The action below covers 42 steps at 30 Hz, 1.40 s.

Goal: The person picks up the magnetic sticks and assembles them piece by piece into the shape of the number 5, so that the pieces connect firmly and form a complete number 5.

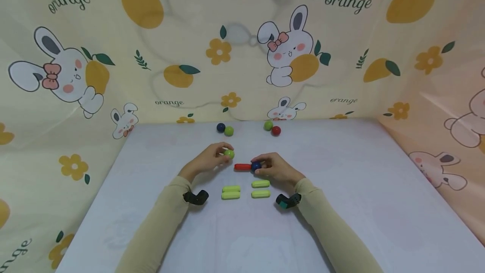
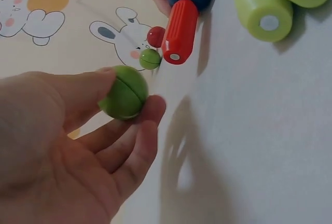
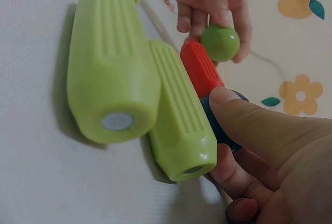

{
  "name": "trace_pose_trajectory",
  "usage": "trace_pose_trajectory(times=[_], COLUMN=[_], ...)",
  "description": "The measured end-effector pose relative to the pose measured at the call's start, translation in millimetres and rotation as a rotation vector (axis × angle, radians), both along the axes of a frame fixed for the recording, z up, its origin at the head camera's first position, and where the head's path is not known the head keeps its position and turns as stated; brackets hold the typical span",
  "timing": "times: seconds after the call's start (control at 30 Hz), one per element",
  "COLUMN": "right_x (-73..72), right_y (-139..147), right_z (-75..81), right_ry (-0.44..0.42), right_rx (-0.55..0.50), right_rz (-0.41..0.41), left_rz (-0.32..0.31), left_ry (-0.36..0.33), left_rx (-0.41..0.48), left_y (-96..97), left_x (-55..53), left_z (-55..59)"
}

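My left hand (image 1: 207, 158) pinches a green ball (image 2: 124, 93) between thumb and fingers, held above the table. Opposite it, my right hand (image 1: 278, 167) grips a dark blue ball (image 1: 256, 167) with thumb and fingers. A red ribbed rod (image 1: 242, 167) joins onto that blue ball and points left, toward the green ball; a gap separates the two. The rod's free end shows a pale round disc in the left wrist view. Nearer me lie several light green ribbed rods (image 1: 231, 195), in a left pair and a right pair (image 3: 114, 63).
At the table's back edge, a dark blue ball (image 1: 221, 127) sits beside a green ball (image 1: 229, 131). Right of them are another green ball (image 1: 268, 125) and a red ball (image 1: 276, 131). A printed cloth (image 1: 242, 66) hangs behind the white table (image 1: 341, 172).
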State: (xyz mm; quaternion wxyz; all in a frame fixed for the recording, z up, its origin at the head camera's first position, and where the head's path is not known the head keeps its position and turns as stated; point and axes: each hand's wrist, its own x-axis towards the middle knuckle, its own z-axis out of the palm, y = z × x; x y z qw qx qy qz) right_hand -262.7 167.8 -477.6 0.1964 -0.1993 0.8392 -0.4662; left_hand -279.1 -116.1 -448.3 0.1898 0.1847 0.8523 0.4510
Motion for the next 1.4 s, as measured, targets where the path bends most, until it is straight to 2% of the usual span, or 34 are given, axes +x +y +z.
trace_pose_trajectory(times=[0.1,0.33,0.63,1.07,1.4], right_x=[-1.1,-0.9,-0.5,0.7,-1.3], right_y=[-0.1,-2.3,-1.3,-1.7,-0.6], right_z=[-0.7,-0.1,0.5,-4.9,-2.7], right_ry=[0.021,0.023,0.009,-0.002,0.035], right_rx=[0.010,0.024,0.022,0.014,0.017], right_rz=[0.007,0.003,-0.011,-0.006,-0.014], left_rz=[-0.017,-0.050,-0.128,-0.125,-0.107], left_ry=[-0.009,-0.089,-0.046,-0.038,-0.013], left_rx=[0.009,0.034,0.010,-0.034,-0.060], left_y=[-2.8,-9.6,-13.2,-10.6,-7.2], left_x=[2.2,5.7,7.5,12.6,8.5], left_z=[-3.1,-7.4,-8.1,-10.7,-8.9])
